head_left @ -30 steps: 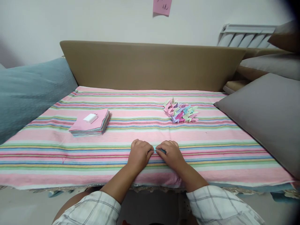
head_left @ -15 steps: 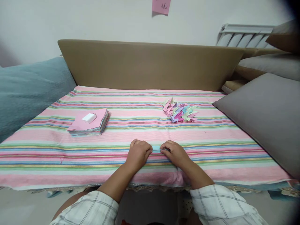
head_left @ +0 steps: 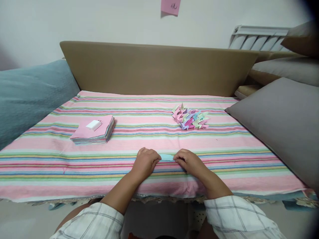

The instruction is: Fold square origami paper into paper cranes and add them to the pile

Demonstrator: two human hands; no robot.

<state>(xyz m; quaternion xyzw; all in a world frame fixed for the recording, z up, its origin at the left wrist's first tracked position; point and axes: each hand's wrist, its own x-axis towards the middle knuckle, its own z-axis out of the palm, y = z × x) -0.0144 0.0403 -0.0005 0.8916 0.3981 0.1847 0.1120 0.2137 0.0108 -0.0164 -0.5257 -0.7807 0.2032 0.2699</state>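
Observation:
A small light-blue piece of folded paper spans the gap between my hands, low over the striped cloth. My left hand pinches its left end, fingers closed. At the other end, the closed thumb and fingers of my right hand grip the paper. The fingertips hide both ends, so its full shape does not show. Beyond my right hand lies a pile of folded paper cranes in pink, purple, green and blue.
A stack of coloured paper sheets sits to the left, with a white charger plug on top. The striped cloth covers the surface. A grey cushion borders the right side, a blue cushion the left, and a brown backrest the back.
My hands have moved slightly apart along the blue paper, and more of it shows between them. Both hands still pinch it.

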